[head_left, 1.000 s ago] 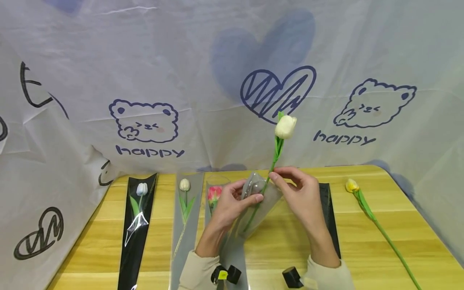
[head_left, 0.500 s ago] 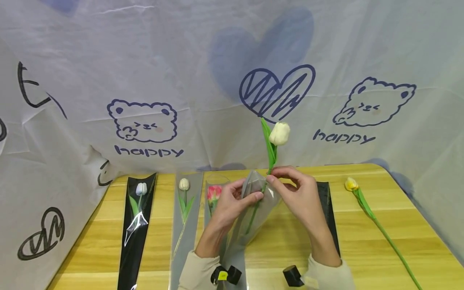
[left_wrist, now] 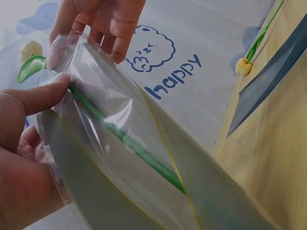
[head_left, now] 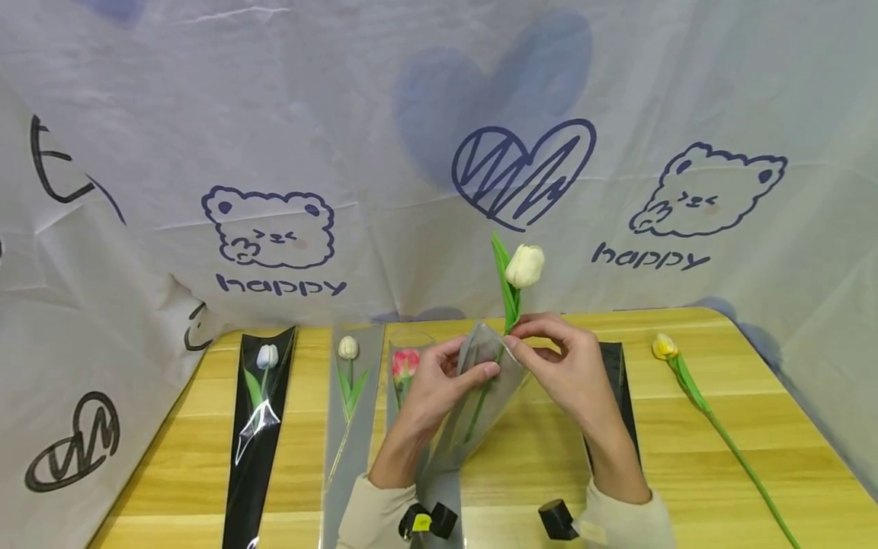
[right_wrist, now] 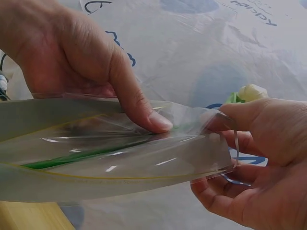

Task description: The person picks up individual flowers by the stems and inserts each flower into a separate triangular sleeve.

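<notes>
A white tulip (head_left: 524,267) stands with its bloom and leaves above the mouth of a clear and grey flower sleeve (head_left: 495,400). Its green stem (left_wrist: 136,147) runs down inside the film, slanting between the yellow-edged grey sides. My left hand (head_left: 439,385) grips the sleeve near its top, the thumb pressing on the clear front over the stem. At the sleeve's opening, my right hand (head_left: 568,366) pinches the tulip just below the leaves. The right wrist view has the right fingers (right_wrist: 249,158) around the film's end, with the bloom mostly hidden behind that hand.
To the left lie a pale tulip in a black sleeve (head_left: 257,450), a cream tulip in a grey sleeve (head_left: 336,427) and a pink flower (head_left: 405,364) in another. A black sleeve (head_left: 613,366) lies behind the right forearm; a yellow tulip (head_left: 720,431) lies bare beyond it.
The white tulip has moved down and slightly left, its stem deeper in the sleeve. Its leaf now stands left of the bloom. Both hands stay nearly in place.
</notes>
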### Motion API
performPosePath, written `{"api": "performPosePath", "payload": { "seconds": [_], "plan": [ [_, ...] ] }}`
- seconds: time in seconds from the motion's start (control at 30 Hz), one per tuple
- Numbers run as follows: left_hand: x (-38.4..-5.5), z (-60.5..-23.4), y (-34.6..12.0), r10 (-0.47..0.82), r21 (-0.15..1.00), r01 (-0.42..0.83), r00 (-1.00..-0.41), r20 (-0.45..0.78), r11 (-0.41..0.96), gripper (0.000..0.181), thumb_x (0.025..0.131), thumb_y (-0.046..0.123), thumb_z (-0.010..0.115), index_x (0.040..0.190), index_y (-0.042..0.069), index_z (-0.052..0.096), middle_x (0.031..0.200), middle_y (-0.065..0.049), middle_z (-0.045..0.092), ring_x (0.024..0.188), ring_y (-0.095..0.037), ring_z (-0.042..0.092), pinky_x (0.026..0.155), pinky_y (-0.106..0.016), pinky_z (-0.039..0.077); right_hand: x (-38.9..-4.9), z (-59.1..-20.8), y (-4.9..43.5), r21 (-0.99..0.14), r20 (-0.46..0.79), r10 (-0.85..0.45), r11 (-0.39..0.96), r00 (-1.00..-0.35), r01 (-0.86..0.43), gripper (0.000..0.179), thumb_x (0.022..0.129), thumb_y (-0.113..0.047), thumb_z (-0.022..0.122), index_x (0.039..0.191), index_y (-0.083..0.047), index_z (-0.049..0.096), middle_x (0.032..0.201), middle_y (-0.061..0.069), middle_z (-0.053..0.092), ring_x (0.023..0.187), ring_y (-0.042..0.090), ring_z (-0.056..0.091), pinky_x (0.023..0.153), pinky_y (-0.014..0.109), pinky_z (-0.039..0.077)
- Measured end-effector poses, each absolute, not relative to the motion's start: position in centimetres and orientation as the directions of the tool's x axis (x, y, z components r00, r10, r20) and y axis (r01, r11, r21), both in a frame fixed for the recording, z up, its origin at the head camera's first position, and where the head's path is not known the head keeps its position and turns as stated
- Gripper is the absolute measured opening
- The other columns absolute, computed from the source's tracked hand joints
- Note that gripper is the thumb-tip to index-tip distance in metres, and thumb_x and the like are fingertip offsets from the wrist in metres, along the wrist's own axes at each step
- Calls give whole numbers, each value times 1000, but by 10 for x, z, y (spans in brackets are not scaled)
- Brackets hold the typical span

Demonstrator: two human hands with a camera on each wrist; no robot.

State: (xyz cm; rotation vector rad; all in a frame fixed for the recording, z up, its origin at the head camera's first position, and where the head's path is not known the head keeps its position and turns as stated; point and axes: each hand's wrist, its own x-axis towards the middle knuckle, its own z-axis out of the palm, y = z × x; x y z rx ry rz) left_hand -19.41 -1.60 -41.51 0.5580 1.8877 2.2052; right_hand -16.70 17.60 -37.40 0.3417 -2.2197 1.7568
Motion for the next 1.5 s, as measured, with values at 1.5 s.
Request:
{"api": "performPosePath", "payload": {
  "seconds": [1.5],
  "plan": [
    [-189,-413,-10,443,972,209,-865,236,-109,22,94,5,74,114,-4,70,92,-3,67,77,-14,61,70,-27,52,-165,-365,180,-932,314,350,-63,-883,-357,13,86,9,77,98,11,74,97,6,72,93,17,68,79,22,57]
  ]
}}
